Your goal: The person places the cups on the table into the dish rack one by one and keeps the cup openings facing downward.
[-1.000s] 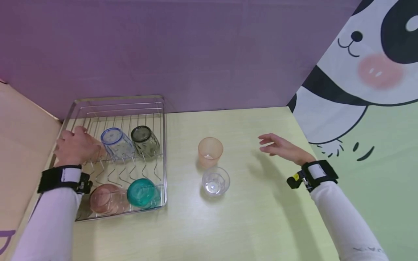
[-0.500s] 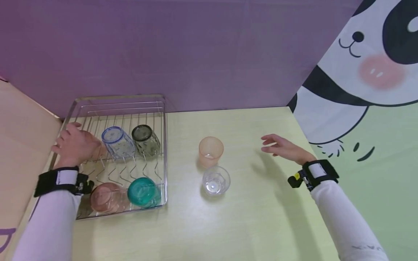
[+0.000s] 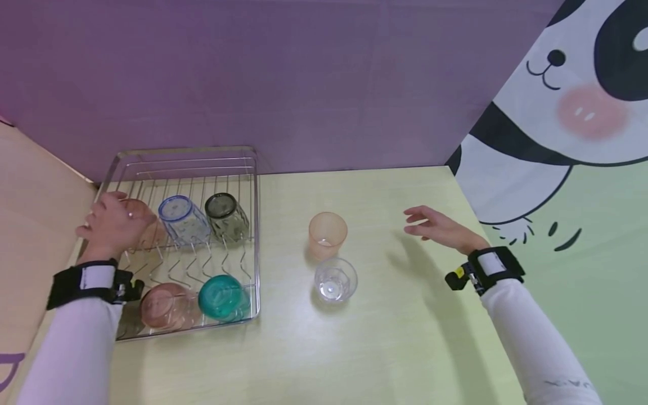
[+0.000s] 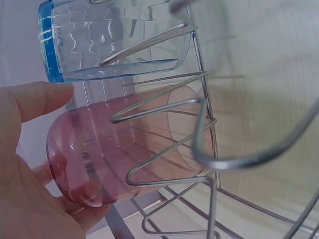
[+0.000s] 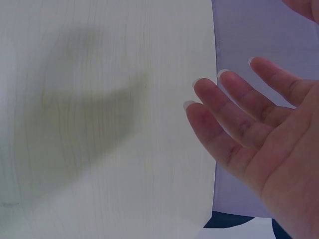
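Note:
At the left, my left hand (image 3: 115, 224) is beside an upside-down pink glass (image 4: 114, 144) in the back row of the wire rack (image 3: 257, 253). The left wrist view shows its thumb (image 4: 47, 99) lifted off the glass, with other fingers loosely along the far side, partly seen through it; whether they touch is unclear. Next to it lean a blue-rimmed clear glass (image 3: 183, 220) and a dark grey glass (image 3: 226, 218). Over the right of the table hovers my right hand (image 3: 439, 229), fingers relaxed and holding nothing.
In the rack's front row lie another pink glass (image 3: 167, 306) and a teal glass (image 3: 224, 298). An orange cup (image 3: 327, 235) and a clear glass (image 3: 335, 281) stand mid-table, one behind the other. A purple wall (image 3: 314, 84) borders the table's back.
My left hand has shifted slightly left and its hold has loosened, uncovering more of the back-row pink glass. My right hand has barely moved.

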The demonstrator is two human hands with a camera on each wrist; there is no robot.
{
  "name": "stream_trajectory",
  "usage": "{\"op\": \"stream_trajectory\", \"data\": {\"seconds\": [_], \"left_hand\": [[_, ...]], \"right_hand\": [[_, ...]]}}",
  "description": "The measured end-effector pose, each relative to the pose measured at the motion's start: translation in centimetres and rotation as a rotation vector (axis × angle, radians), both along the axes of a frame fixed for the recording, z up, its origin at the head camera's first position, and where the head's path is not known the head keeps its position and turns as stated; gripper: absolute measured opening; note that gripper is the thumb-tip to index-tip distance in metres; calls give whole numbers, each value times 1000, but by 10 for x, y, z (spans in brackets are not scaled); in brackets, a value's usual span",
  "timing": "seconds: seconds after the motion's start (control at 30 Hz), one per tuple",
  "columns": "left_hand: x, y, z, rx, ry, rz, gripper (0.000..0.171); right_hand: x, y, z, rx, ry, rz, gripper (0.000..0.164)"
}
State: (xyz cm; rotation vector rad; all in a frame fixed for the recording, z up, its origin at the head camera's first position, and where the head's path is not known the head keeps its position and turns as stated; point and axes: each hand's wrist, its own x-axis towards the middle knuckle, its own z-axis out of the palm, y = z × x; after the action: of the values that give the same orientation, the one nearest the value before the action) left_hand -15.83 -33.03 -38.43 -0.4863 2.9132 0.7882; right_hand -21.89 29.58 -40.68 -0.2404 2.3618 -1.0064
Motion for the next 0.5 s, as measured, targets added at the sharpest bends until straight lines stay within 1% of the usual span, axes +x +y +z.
{"op": "stream_trajectory", "data": {"seconds": [0.3,0.5], "left_hand": [[0,1,3,13,7,-3,86],[1,0,5,-5,-8,-14,85]], "right_hand": [[0,1,-1,0,-2,1,66],[0,0,-2,3,8,0,66]]}}
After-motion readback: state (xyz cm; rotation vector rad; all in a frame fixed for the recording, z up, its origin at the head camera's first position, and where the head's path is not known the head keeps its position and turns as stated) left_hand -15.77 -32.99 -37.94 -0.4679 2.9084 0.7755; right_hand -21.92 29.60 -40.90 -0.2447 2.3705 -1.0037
